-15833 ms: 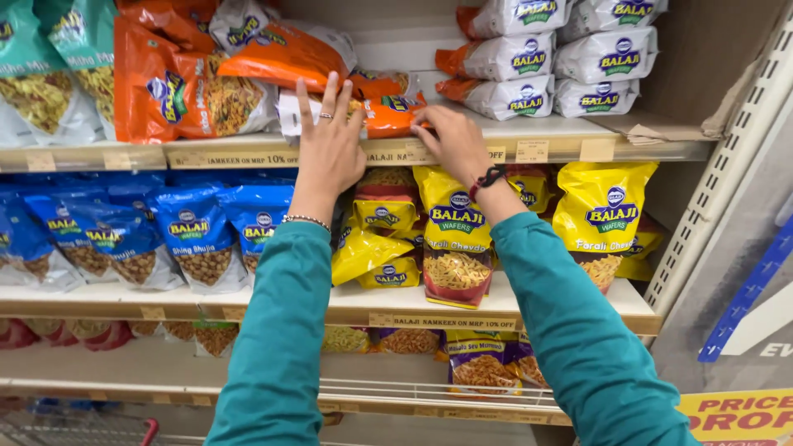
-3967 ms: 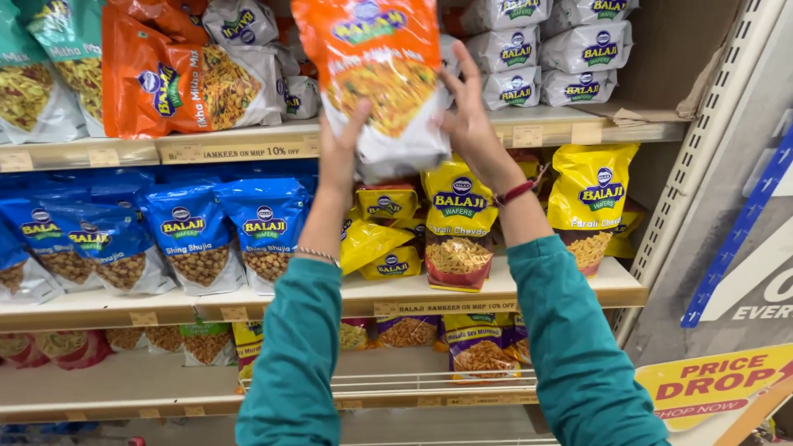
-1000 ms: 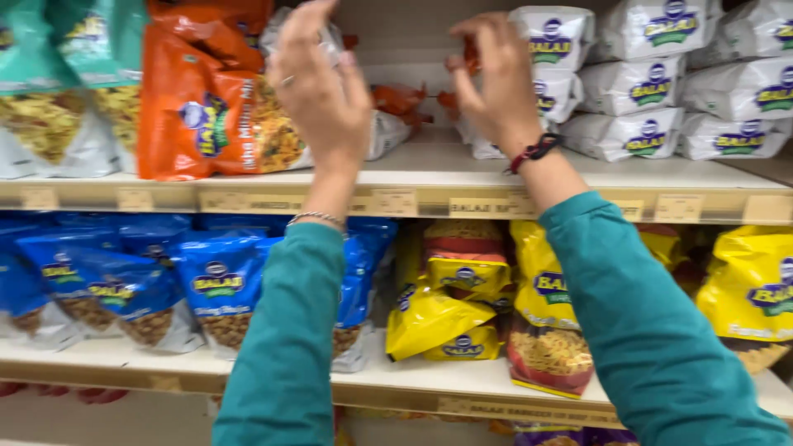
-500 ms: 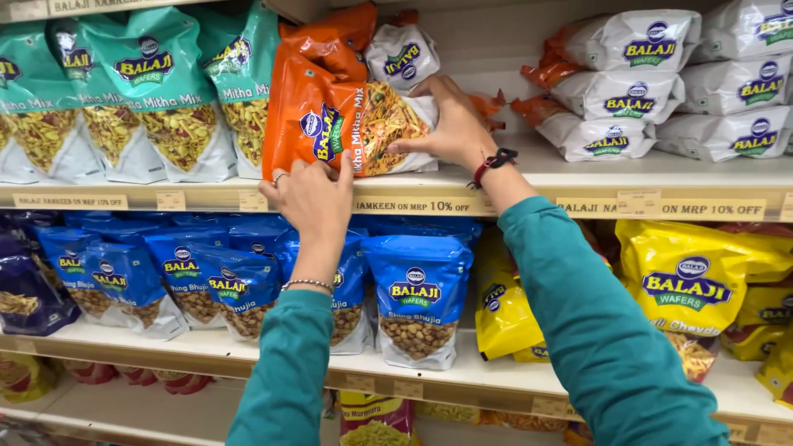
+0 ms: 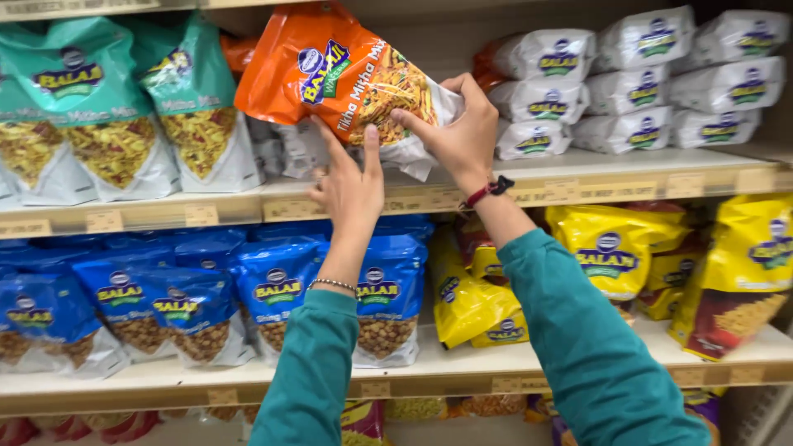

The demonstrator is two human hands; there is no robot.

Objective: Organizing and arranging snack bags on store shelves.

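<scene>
Across the whole view, two shelf boards are running left to right, the upper shelf (image 5: pixel 628 177) carrying small price tags along its front edge and the lower shelf (image 5: pixel 462 372) doing the same. At ten o'clock, tall green and white snack bags (image 5: pixel 116 116) are standing upright in a row on the upper board, with a yellowish mix showing through their fronts. At two o'clock, white pillow-shaped packets (image 5: pixel 652 83) are lying stacked in piles of three. At eight o'clock, blue bags of nuts (image 5: pixel 198 306) are leaning side by side on the lower board, and from three to four o'clock yellow bags (image 5: pixel 611 256) with red bottoms are crowding its right end.

At twelve o'clock, the orange snack bag (image 5: pixel 347 74) is hovering tilted above the front of the upper shelf, its top pointing toward ten o'clock. It is glossy orange with a white lower end, a round blue emblem near the top and a picture of a golden fried mix on its front.

Both arms are wearing teal sleeves. The right hand (image 5: pixel 458 132) is gripping the bag's white lower corner, fingers curled over its edge, with a dark red band at the wrist. The left hand (image 5: pixel 351 186) is reaching up from below, open-palmed, its fingertips touching the bag's underside, with a thin beaded bracelet at the wrist.
</scene>
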